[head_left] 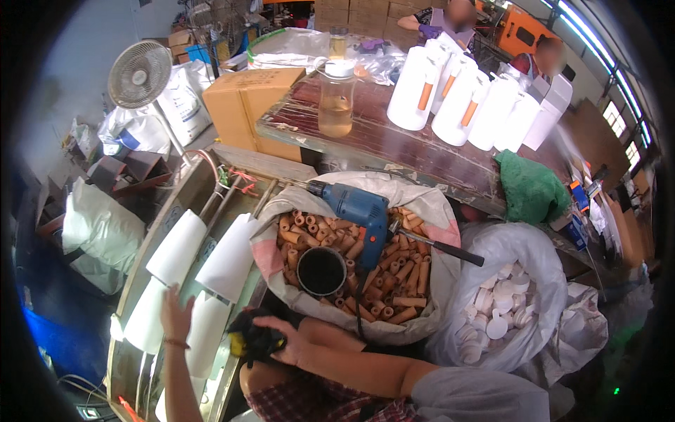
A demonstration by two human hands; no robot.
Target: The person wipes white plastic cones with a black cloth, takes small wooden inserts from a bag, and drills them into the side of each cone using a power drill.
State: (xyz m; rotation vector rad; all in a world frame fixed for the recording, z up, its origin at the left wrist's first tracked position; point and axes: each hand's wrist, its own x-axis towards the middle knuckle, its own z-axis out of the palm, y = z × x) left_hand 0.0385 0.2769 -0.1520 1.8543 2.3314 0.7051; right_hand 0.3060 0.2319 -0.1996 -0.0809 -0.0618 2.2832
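Observation:
My left hand (pixel 176 314) reaches over the wooden trough at the left, fingers apart, beside tapered white plastic sleeves. One white sleeve (pixel 146 318) lies just left of the hand, and another sleeve (pixel 205 330) just right of it; whether the fingertips touch either, I cannot tell. More sleeves (pixel 177 246) lie further up the trough (pixel 126 288), in line with metal rods. Near my lap, my right hand (pixel 285 339) is closed on a black and yellow object (pixel 254 336), partly hidden and too dark to identify.
A sack (pixel 441 281) of wooden handles (pixel 404 281) bears a blue drill (pixel 351 204), a hammer (pixel 450 250) and a black cup (pixel 321 271). Right of it stands a bag of white caps (pixel 503 302). White jugs (pixel 415 88) and a bottle (pixel 336 102) stand on the table (pixel 302 116). Two people work beyond.

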